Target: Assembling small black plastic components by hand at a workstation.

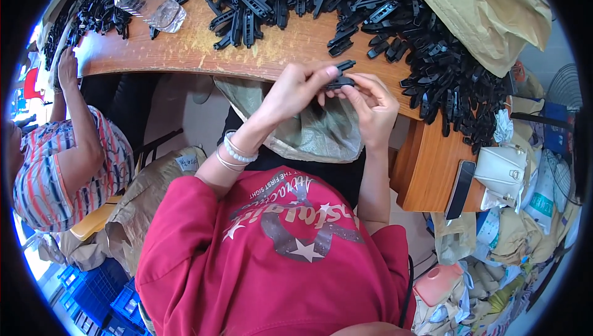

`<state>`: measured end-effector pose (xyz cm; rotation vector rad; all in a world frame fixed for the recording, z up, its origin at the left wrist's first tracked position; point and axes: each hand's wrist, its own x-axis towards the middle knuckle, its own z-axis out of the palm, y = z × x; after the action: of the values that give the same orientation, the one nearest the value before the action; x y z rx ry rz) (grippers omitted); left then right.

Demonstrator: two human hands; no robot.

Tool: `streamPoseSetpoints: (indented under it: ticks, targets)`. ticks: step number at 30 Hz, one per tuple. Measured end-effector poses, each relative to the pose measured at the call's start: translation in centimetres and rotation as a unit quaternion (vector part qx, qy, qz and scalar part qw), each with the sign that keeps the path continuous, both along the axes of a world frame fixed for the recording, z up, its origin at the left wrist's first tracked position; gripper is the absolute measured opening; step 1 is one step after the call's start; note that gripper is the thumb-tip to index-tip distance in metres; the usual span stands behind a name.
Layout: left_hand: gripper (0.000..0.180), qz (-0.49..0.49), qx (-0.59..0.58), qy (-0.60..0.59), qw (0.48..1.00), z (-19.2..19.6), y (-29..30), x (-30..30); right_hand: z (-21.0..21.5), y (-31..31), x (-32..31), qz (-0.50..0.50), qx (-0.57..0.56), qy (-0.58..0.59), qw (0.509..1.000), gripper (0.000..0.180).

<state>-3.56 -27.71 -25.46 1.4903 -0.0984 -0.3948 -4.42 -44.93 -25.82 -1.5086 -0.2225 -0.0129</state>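
Note:
Just past the table's front edge, my left hand [296,92] and my right hand [374,107] meet over small black plastic clip-like parts [340,81]. The left thumb and fingers pinch from one side, the right thumb and fingertips from the other. How many pieces are between them, and whether they are joined, is hard to make out. Below my hands a woven sack [321,141] hangs with its mouth spread over my lap. Similar long black parts [248,19] lie heaped on the wooden table [185,45], with a larger heap [448,76] to the right.
A clear bottle [150,5] lies among parts at the far left. Brown paper sacks [485,17] sit at the back. At right are a phone [460,189] and a white handbag [501,172]. A co-worker [74,163] sits left, near blue crates [92,293].

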Motion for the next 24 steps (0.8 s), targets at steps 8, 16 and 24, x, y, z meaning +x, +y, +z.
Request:
streamPoseSetpoints:
  ticks: [8,16,24]
  targets:
    - [0.038,0.042,0.118,-0.108,0.986,0.8,-0.4,-1.7,-0.2,1.1,-1.2,-0.074,-0.028,-0.042,0.996,0.017]
    - [0.033,0.040,0.137,-0.295,0.945,0.5,0.5,-1.6,0.2,0.3,-0.1,0.006,0.031,0.015,0.999,0.032]
    - [0.035,0.053,-0.064,0.005,0.997,0.2,1.2,-1.8,-1.4,-0.3,2.0,0.033,-0.043,0.007,0.999,0.017]
